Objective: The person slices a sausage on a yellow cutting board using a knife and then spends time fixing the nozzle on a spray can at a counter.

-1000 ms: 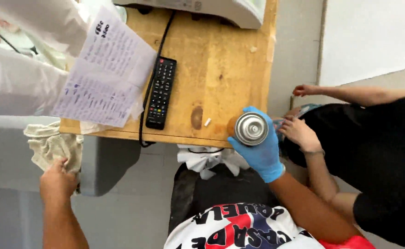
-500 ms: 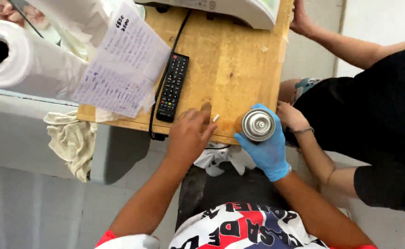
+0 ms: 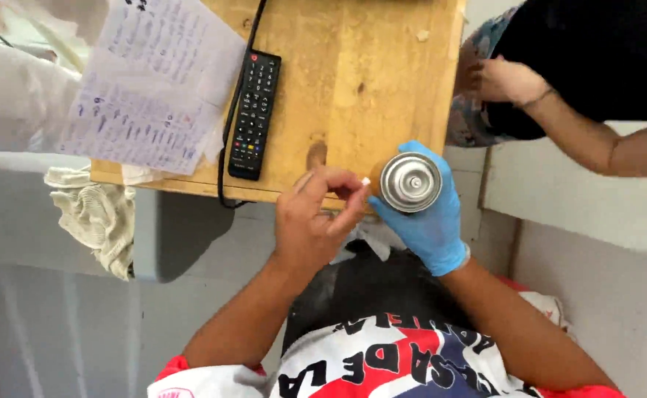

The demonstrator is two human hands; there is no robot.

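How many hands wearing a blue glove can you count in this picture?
1: the right hand, gloved in blue, grips the spray can at the wooden table's near edge. The left hand is bare; no others visible.

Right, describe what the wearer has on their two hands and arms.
The right hand wears a thin blue disposable glove ending at the wrist. The left hand is bare, no glove. Both forearms are uncovered; short red sleeves show at the upper arms. No watch or rings visible.
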